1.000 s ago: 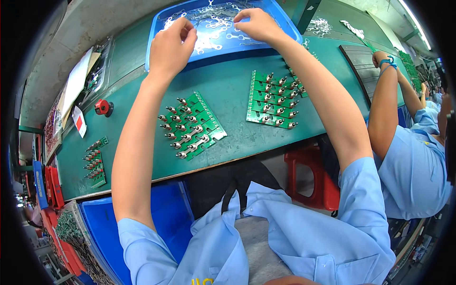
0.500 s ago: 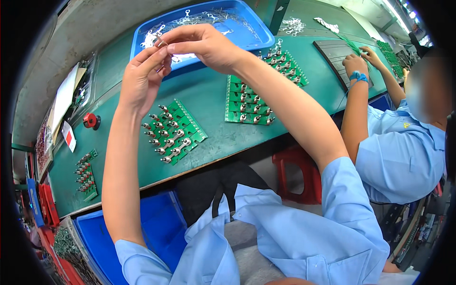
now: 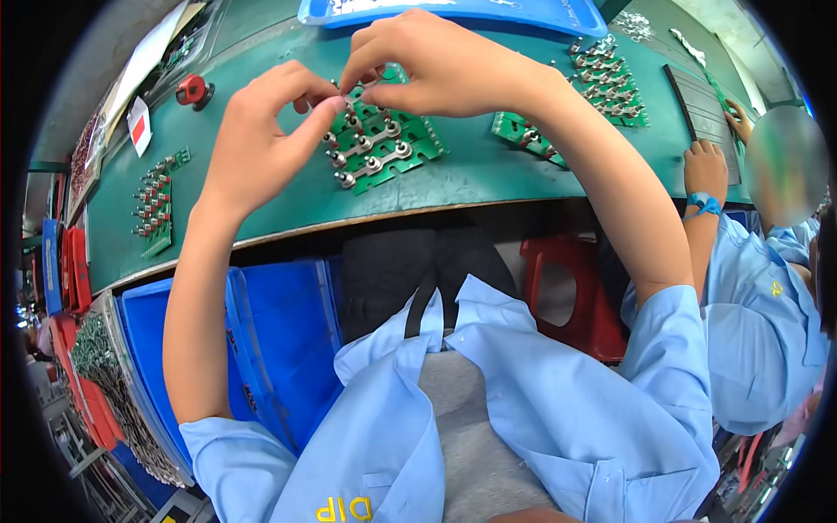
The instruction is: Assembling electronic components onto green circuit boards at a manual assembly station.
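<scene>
My left hand (image 3: 266, 131) reaches over a green circuit board (image 3: 423, 135), its thumb and index finger closed together above the left part of the board. From the other side my right hand (image 3: 423, 65) meets it, with fingers bent in a pinch at the same spot. Whatever lies between the fingertips is too small and covered to make out. The board carries rows of silver metal posts with dark tips. Flat silver double-ring links (image 3: 388, 159) join some posts in its nearer rows. The hands hide its far left part.
A blue tray (image 3: 575, 19) stands at the back. Similar boards (image 3: 623, 96) lie to the right, partly behind my forearm, and a narrow one (image 3: 155, 209) at the left. A red round object (image 3: 193, 91) sits back left. A co-worker's hand (image 3: 706, 170) is at the right.
The view has shifted, and the blue tray now shows only at the top edge. Both hands have moved from in front of the tray to above the near circuit board.
</scene>
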Motion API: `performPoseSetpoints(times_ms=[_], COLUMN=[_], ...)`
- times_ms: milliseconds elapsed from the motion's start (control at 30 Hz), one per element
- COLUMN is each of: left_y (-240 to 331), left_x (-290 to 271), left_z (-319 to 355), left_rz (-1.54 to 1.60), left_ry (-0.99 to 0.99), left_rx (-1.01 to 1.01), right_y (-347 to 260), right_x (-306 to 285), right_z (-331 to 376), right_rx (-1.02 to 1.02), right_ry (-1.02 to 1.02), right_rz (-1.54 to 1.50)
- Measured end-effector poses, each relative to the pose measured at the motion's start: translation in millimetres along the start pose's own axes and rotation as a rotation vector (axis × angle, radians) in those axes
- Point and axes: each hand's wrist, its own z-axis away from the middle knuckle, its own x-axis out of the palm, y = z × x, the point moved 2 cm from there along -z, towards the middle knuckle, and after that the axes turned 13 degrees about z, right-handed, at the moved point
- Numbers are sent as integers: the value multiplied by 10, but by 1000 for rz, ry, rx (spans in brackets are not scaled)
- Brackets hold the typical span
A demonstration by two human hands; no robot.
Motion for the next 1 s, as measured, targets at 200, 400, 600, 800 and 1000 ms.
performPoseSetpoints(times_ms=[200, 400, 600, 800, 1000], left_y=[-168, -331, -398, -480, -502], left_x=[119, 182, 219, 275, 299], left_z=[232, 357, 411, 429, 445], left_rz=[-149, -62, -57, 116, 98], left_ry=[-50, -42, -48, -13, -12], left_rx=[70, -33, -112, -178, -186], right_y=[-93, -74, -69, -123, -136], right_x=[201, 256, 270, 289, 230], right_z=[-75, -131, -212, -277, -258], right_rx=[-44, -53, 3, 62, 75], right_ry=[-59, -153, -267, -398, -449], right_rz=[149, 157, 227, 316, 383])
